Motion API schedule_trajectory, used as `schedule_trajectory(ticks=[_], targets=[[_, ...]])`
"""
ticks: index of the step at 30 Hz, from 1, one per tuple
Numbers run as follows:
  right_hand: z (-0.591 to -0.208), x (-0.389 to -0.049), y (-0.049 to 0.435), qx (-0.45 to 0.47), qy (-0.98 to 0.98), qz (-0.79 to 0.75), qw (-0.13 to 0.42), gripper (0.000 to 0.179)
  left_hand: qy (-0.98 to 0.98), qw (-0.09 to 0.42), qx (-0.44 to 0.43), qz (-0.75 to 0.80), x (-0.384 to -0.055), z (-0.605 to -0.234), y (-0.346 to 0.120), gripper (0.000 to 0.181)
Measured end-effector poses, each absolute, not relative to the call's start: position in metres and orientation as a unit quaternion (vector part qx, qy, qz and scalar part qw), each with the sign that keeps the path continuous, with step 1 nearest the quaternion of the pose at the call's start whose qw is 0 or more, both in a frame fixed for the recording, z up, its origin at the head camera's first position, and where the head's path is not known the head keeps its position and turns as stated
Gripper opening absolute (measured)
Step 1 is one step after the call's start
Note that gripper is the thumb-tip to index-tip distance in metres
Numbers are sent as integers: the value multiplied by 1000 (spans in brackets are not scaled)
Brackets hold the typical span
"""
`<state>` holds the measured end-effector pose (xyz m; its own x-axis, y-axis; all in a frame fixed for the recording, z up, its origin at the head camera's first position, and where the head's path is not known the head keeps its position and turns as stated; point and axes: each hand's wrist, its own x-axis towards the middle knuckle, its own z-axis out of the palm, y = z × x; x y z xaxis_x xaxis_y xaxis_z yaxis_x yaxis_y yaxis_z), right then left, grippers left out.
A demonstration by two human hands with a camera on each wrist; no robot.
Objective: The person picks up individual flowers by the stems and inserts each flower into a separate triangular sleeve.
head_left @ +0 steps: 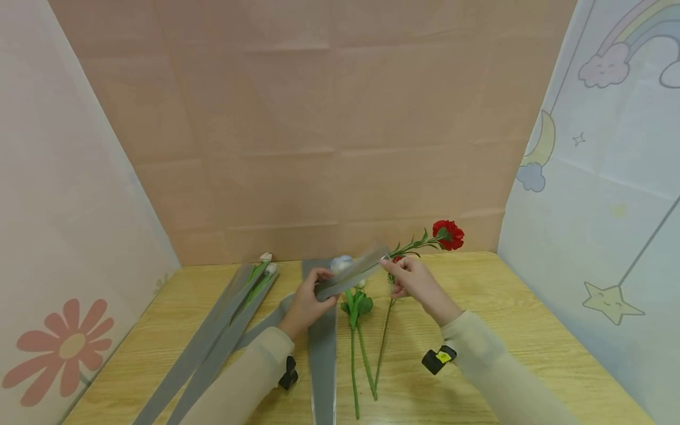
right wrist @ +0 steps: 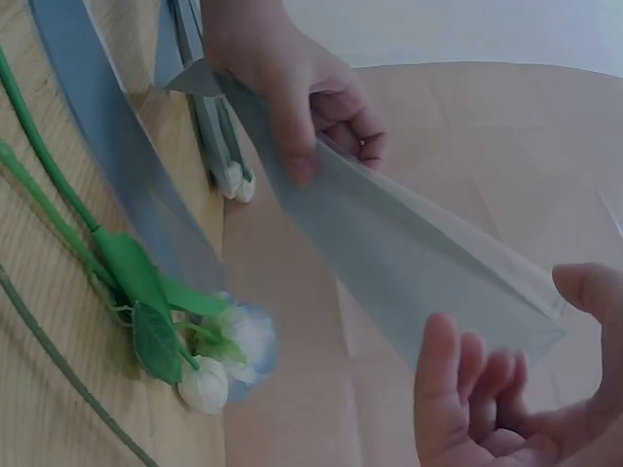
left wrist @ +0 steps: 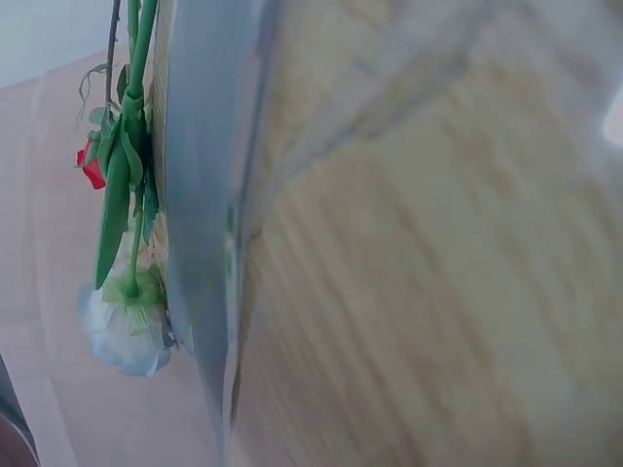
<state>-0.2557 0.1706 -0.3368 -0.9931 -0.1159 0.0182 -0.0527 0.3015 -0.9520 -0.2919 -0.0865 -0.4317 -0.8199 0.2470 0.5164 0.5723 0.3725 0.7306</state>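
Note:
My left hand (head_left: pixel 310 298) grips the lower part of a grey translucent flower sleeve (head_left: pixel 350 276), its thumb pressed across the film. The sleeve slants up to the right, raised over the table. Out of its wide end comes the leafy stem of a red carnation (head_left: pixel 448 235). At that end my right hand (head_left: pixel 417 283) pinches the sleeve's rim; in the right wrist view the thumb (right wrist: pixel 584 287) touches the edge, with other fingers curled below. The stem inside the sleeve shows only as a faint dark line. Neither hand is plainly seen in the left wrist view.
On the wooden table (head_left: pixel 478 330) lie a blue-white flower (left wrist: pixel 127 326), a white flower (right wrist: pixel 204 387) and a red flower (left wrist: pixel 91 165) with long stems. A flat grey sleeve (head_left: pixel 321 354) lies beside them. Sleeved white tulips (head_left: pixel 270 270) lie left. A beige backdrop (head_left: pixel 319 118) stands behind.

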Motion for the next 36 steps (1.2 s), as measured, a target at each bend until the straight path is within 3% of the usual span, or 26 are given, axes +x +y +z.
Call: schedule_trajectory(ticks=[5,10,15,21,26,30,36], targets=[[-346,-255,166,-76,790,-605,65,39,-810,173,-261,-496,-294,-435,-87,47],[-354,-255,159,-103,762,-637,52,33,-805,179,-278,-493,-293,-436,-86,53],[-358,-255,156,-118,753,-647,27,39,-800,162,-268,-512,-291,-435,-86,64],[-357,-254,156,-136,757,-639,6,38,-779,192,-262,-536,-292,-430,-81,32],[-359,-253,156,-156,764,-625,-6,43,-787,223,-231,-526,-279,-411,-74,27],[-360,-253,156,-163,768,-619,-11,47,-791,220,-202,-535,-273,-402,-71,18],[-360,-255,157,-171,775,-607,-35,42,-773,231,-178,-564,-275,-400,-69,12]])
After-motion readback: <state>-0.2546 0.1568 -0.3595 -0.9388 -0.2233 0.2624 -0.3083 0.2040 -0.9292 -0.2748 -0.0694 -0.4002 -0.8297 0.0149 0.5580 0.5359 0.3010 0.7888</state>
